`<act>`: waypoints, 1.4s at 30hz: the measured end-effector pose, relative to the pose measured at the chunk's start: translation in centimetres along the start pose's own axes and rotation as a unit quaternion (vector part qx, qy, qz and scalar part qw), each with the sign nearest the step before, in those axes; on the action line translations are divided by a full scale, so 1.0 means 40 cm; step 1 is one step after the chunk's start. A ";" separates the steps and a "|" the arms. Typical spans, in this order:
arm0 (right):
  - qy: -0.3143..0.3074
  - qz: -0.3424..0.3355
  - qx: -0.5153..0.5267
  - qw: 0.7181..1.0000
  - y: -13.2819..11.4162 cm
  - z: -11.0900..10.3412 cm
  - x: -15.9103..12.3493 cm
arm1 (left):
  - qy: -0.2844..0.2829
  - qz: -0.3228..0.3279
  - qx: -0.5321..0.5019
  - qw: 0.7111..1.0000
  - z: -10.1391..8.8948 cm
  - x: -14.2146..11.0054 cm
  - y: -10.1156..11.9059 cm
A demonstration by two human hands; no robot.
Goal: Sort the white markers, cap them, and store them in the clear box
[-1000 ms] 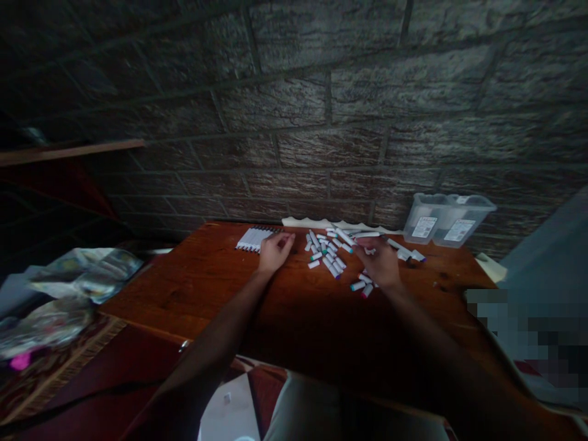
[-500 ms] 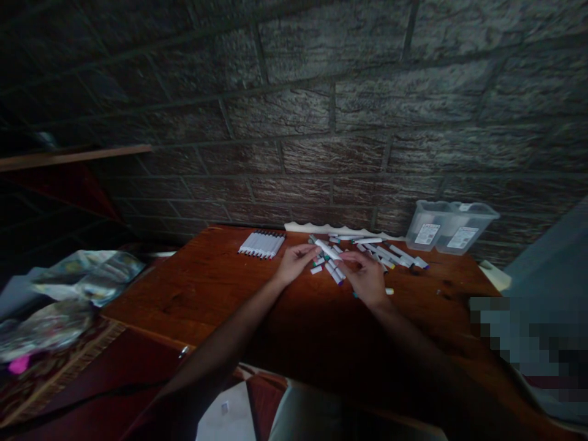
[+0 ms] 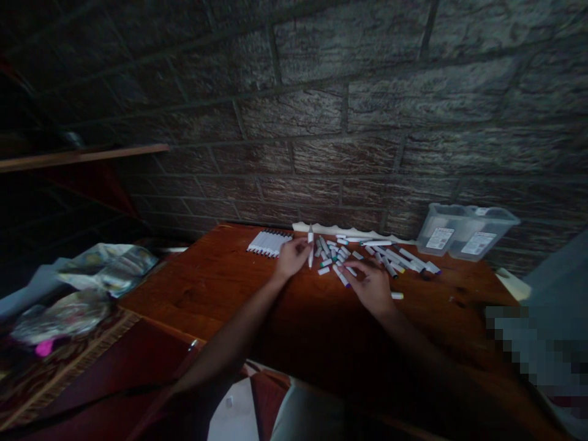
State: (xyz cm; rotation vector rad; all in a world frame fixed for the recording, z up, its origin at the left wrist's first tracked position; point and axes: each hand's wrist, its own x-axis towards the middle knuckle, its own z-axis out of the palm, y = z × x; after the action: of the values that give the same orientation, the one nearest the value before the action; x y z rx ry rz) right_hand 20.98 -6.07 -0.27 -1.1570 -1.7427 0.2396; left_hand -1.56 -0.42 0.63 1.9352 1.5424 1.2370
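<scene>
1. Wall [image 3: 316, 110]: rough-textured blocks, recessed joints.
2. Table [image 3: 184, 288]: smooth, reddish-brown wood.
3. Containers [image 3: 428, 228]: translucent, apparently plastic, labelled; at table's rear.
4. Left hand [image 3: 291, 258]: thumb and fingers pinch the upright marker [image 3: 311, 250], slim and white with a grey tip, between row and pile.
5. Right hand [image 3: 371, 286]: fingers curved, tips close together at the pile; grip cannot be determined.
6. Marker row [image 3: 268, 243]: parallel white barrels, dark ends.
7. Loose markers [image 3: 340, 276]: scattered pile, coloured ends.

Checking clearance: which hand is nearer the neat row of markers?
Left. The left hand, holding a marker, is by the right end of the neat row; the right hand is farther right, by the loose markers.
</scene>
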 end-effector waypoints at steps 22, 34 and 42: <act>-0.006 0.054 0.057 0.997 0.013 -0.028 0.013 | -0.037 -0.035 0.380 0.924 -0.062 -0.001 -0.044; -0.019 0.081 0.064 0.994 0.024 -0.026 0.012 | -0.004 -0.015 0.454 0.891 -0.053 0.007 -0.052; -0.020 0.073 0.074 0.994 0.024 -0.028 0.011 | 0.021 -0.026 0.493 0.870 -0.057 0.012 -0.064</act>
State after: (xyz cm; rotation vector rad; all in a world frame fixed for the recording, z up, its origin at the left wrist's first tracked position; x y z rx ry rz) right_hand 22.41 -5.57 -0.03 -1.1795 -1.6471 0.4751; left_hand -4.91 0.35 0.16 2.3667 2.5382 0.4333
